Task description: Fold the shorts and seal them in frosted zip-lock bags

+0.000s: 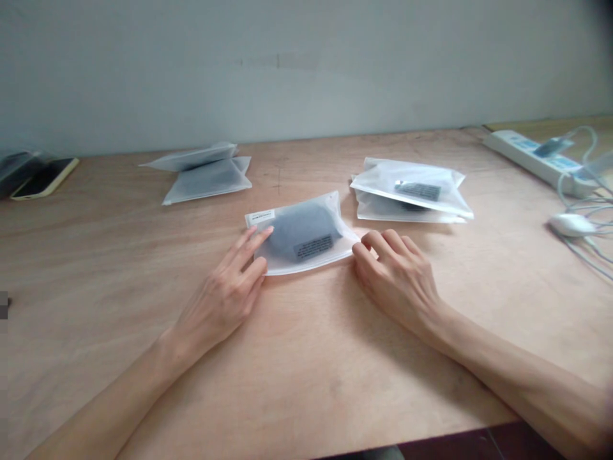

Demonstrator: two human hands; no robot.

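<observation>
A frosted plastic pouch with a dark item inside lies flat on the table at the centre, a white label at its upper left corner and a dark printed label near its lower edge. My left hand rests at the pouch's left end, fingers apart, fingertips on the plastic. At the lower right corner, my right hand has its fingers curled and pinches the pouch's edge. Behind it to the right are stacked frosted pouches, the top one with a dark label. More overlapping pouches lie at the back left.
A phone in a pale case lies at the far left beside a dark object. On the far right are a white power strip, a white adapter and tangled cables. A wall stands behind the wooden table.
</observation>
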